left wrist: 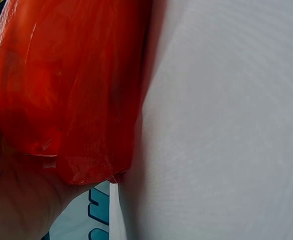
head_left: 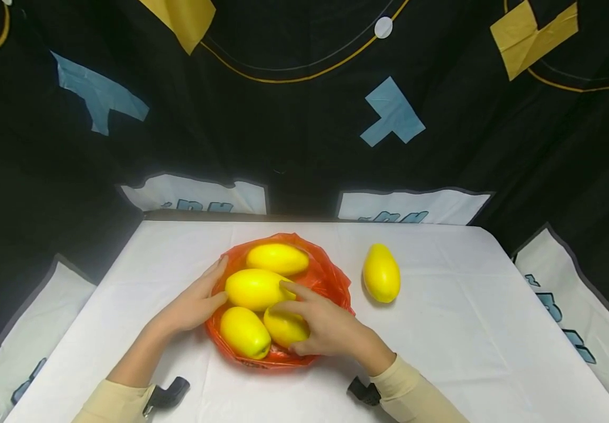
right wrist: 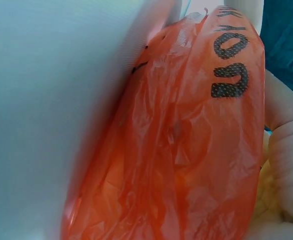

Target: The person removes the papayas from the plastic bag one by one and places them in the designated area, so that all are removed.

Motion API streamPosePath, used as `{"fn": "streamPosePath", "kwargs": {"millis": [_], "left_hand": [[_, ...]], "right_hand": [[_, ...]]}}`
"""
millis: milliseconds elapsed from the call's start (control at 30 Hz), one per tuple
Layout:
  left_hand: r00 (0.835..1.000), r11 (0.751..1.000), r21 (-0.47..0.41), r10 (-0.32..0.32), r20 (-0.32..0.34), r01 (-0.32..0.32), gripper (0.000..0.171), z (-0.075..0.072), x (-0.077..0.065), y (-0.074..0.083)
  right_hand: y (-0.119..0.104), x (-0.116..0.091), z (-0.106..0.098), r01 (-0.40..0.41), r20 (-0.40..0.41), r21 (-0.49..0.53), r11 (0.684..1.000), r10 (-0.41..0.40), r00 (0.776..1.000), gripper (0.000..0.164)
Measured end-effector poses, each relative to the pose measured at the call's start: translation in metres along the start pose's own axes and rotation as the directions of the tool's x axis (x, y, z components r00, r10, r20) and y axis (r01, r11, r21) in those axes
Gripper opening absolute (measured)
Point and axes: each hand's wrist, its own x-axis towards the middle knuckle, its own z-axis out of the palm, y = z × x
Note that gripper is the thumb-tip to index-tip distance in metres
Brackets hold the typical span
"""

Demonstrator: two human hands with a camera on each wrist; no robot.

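A red plastic bag (head_left: 330,276) stands wide-mouthed on the table, with several smooth yellow oval fruits (head_left: 259,289) lying in it. On the bag's left side rests my left hand (head_left: 193,302), fingers extended along the rim and thumb at the edge. The left wrist view has the red bag (left wrist: 86,90) against the palm. My right hand (head_left: 327,323) reaches over the right rim and grips the lower right yellow fruit (head_left: 283,329), thumb on its near side and fingers over its top. Printed black letters show on the bag (right wrist: 196,140) in the right wrist view.
One more yellow fruit (head_left: 381,273) lies on the white table (head_left: 457,329), to the right of the bag. A black curtain (head_left: 304,141) with blue and gold patches hangs behind the table's far edge. Dark wrist devices sit at both sleeves.
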Motion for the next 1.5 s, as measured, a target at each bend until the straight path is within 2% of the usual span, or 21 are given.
{"fn": "streamPosePath", "kwargs": {"millis": [333,633,1233,1500], "left_hand": [[1.0,1.0,0.009,-0.008,-0.002,0.008,0.07,-0.001,0.0,0.002],[1.0,1.0,0.009,0.003,-0.004,-0.003,0.07,0.001,-0.001,-0.001],[1.0,1.0,0.003,0.024,-0.005,-0.024,0.071,0.0,0.0,0.001],[1.0,1.0,0.002,0.016,-0.001,-0.016,0.07,-0.001,-0.001,0.004]], "right_hand": [[-0.001,-0.002,0.003,0.018,0.015,-0.001,1.0,-0.018,1.0,0.063],[-0.001,-0.004,0.005,-0.008,0.033,-0.008,1.0,0.008,0.999,0.065],[0.007,-0.007,-0.003,-0.012,-0.097,0.003,1.0,0.013,0.995,0.065],[0.012,-0.01,-0.01,-0.027,-0.16,0.082,0.996,0.04,0.986,0.065]]}}
